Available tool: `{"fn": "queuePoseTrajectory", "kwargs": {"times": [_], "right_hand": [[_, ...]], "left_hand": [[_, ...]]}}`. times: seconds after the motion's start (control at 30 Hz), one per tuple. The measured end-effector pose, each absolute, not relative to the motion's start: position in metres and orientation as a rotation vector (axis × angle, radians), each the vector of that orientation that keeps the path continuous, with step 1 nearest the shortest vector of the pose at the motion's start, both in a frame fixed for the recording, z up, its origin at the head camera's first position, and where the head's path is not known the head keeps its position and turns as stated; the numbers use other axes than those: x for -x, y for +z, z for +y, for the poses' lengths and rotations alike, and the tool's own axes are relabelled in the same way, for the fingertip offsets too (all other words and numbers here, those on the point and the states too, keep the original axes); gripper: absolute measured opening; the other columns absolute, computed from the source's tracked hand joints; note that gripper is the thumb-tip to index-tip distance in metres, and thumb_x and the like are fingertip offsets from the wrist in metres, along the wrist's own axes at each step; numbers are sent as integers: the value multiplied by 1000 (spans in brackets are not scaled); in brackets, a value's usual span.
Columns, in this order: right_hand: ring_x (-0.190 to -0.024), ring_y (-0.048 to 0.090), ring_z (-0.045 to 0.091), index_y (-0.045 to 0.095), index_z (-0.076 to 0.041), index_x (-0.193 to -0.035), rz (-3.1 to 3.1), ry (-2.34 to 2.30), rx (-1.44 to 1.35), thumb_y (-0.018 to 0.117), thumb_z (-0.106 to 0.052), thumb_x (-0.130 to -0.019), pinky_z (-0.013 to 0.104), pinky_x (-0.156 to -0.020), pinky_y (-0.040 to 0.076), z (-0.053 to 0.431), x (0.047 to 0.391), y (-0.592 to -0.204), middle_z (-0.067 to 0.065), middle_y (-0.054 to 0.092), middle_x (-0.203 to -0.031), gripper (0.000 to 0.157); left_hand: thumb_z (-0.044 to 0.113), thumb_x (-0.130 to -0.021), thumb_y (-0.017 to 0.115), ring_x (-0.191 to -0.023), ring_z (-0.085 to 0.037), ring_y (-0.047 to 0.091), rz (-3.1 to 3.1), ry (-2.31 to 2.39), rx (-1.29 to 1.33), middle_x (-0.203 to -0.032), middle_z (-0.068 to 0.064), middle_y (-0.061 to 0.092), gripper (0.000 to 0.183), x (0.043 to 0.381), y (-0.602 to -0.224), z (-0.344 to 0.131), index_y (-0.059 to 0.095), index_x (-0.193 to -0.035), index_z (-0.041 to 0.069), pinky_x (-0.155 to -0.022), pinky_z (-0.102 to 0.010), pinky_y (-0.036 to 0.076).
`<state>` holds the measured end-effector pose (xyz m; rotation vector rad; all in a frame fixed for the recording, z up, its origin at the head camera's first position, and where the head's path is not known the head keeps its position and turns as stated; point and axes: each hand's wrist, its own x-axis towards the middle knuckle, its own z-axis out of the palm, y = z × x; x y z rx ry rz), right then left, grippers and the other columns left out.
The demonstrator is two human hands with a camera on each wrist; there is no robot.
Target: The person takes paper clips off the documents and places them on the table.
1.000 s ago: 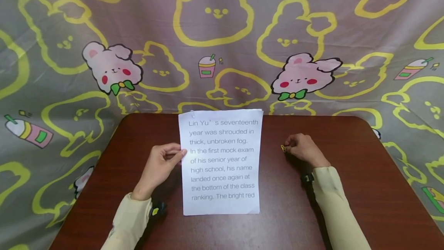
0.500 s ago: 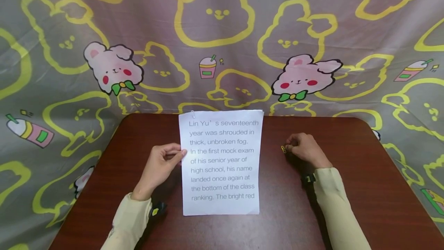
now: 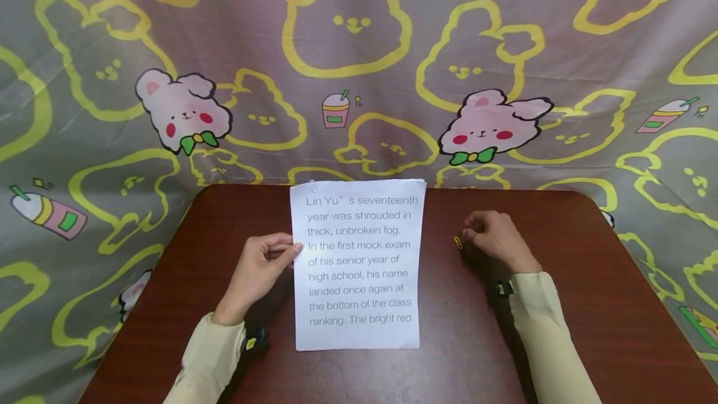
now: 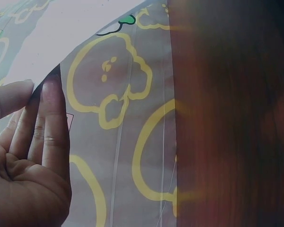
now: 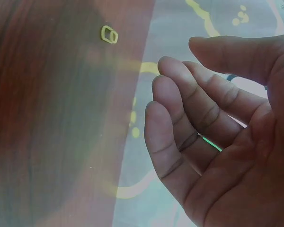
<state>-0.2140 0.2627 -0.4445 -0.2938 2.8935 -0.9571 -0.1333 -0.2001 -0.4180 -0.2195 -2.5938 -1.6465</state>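
My left hand (image 3: 258, 273) pinches the left edge of printed paper sheets (image 3: 359, 329) between thumb and fingers. They stand raised over the table in the middle of the head view, text facing me. A pale paper clip (image 3: 313, 186) sits on their top edge near the left corner. To the right of the paper, a yellow paper clip (image 3: 458, 242) lies on the table. Just beside that clip is my right hand (image 3: 496, 239), fingers loosely bent and holding nothing. In the right wrist view, a gap shows between the thumb and fingers, and the yellow clip is apart from them.
A dark reddish-brown table (image 3: 561, 235) with rounded far corners carries everything. Behind it hangs a grey curtain (image 3: 381, 98) with yellow bear outlines and pink rabbits. Each wrist wears a black strap with a small device.
My right hand has drawn back slightly up and to the right, away from the yellow paper clip, which stays on the table. The left hand and paper hold nearly still.
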Motion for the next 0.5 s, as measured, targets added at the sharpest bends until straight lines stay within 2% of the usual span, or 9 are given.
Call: {"fn": "queuePoseTrajectory", "kwargs": {"times": [0.5], "right_hand": [[-83, 65, 23, 73, -2, -111, 2974, -975, 305, 72, -12, -95, 31, -71, 53, 257, 208, -430, 14, 77, -98, 19]], "left_hand": [[7, -98, 72, -74, -11, 76, -2595, -1657, 211, -102, -20, 80, 16, 134, -418, -200, 77, -110, -1, -73, -40, 66]]}}
